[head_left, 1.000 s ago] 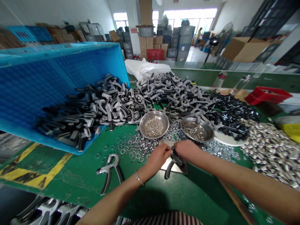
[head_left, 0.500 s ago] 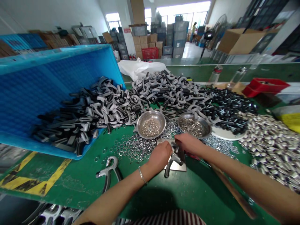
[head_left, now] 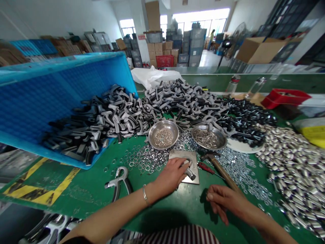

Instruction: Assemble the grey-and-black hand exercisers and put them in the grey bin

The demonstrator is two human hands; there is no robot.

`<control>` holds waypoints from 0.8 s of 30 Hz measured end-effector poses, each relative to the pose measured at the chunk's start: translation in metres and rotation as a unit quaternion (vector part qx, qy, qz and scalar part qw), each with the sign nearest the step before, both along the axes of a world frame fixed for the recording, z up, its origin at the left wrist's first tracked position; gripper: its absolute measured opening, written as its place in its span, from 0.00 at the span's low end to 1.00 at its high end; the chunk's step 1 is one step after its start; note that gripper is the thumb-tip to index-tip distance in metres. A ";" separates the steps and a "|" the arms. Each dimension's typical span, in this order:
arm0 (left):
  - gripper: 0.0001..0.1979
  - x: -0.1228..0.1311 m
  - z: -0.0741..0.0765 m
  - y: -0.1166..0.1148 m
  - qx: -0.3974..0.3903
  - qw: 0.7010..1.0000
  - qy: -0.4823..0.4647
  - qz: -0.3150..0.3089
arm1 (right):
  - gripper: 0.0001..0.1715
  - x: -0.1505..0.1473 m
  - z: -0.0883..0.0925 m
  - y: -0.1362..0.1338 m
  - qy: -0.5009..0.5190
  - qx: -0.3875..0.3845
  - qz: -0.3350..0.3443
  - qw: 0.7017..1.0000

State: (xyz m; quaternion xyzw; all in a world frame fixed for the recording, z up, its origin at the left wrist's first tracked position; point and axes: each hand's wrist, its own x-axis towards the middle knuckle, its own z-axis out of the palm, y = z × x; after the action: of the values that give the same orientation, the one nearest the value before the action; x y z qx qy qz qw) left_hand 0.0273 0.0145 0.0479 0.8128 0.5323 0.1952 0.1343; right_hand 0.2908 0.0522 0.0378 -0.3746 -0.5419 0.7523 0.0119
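Observation:
On a square metal plate, my left hand has its fingers curled over a grey hand-grip strengthener, much of which it hides. My right hand hovers over the green table nearer my body, its fingers loosely bent and apart, with nothing visible in them. Right of the plate lie a red-handled screwdriver and a hammer with a wooden handle, close to my right hand. Another hand-grip strengthener, with spring and two handles, rests left of my left forearm.
Behind the plate stand a metal bowl of small rings and a metal bowl of pins, with loose washers around them. A blue crate spills grey handles on the left. Piles of black-headed bolts and metal cylinders cover the right.
My right hand has left the strengthener and moved right and toward my body, uncovering the screwdriver and hammer head. My left hand now lies over the strengthener, which has turned on the plate.

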 end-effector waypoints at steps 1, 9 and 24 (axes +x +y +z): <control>0.20 0.005 0.007 -0.004 -0.007 1.000 -0.021 -0.016 | 0.22 -0.004 0.005 -0.003 0.005 -0.001 0.015 1.000; 0.11 0.037 0.008 -0.029 -0.087 0.994 -0.066 -0.026 | 0.23 -0.031 0.019 0.000 0.040 0.031 -0.014 0.999; 0.09 0.032 -0.008 -0.019 -0.110 0.989 -0.098 -0.018 | 0.27 -0.036 0.013 0.005 0.029 0.013 -0.050 0.998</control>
State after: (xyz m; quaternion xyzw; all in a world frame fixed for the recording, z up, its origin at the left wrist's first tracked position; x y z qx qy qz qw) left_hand 0.0598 -0.0043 0.0398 0.7796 0.5199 0.2120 0.2775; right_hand 0.2546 0.0573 0.0507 -0.3791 -0.5317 0.7541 0.0701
